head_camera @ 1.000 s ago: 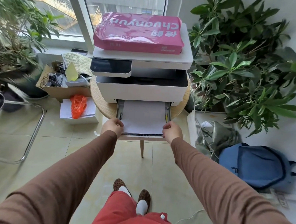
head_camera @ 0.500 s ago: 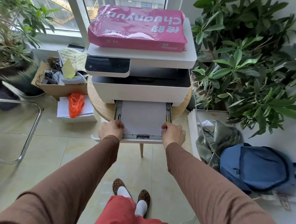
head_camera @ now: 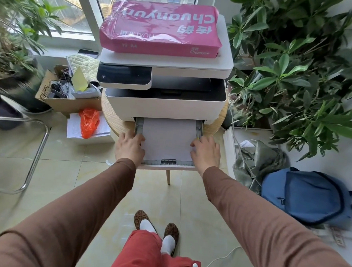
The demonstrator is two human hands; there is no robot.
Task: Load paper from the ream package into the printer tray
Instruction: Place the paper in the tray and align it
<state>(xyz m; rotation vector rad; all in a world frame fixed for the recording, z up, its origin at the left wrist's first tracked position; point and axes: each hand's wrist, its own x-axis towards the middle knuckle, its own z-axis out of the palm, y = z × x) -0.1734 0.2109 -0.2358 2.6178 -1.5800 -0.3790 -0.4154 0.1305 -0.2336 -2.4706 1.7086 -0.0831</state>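
Observation:
The white printer (head_camera: 164, 108) stands on a round wooden table, with the pink ream package (head_camera: 162, 28) lying on its lid. The printer tray (head_camera: 167, 163) is pulled out toward me, and a stack of white paper (head_camera: 167, 139) lies flat inside it. My left hand (head_camera: 129, 146) rests over the tray's left rail, its bent fingers touching the paper's left edge. My right hand (head_camera: 205, 153) lies on the right side, fingers spread against the paper's right edge. Neither hand lifts the paper.
A chair's metal frame (head_camera: 35, 156) stands at the left. A cardboard box (head_camera: 70, 103) of clutter and an orange bag (head_camera: 89, 122) sit left of the table. Large plants (head_camera: 296, 78) crowd the right, with a blue backpack (head_camera: 308, 197) on the floor.
The paper stack, held at its near corners a second ago, now lies down in the tray. Both hands have slid forward along its side edges. The view moved closer to the printer.

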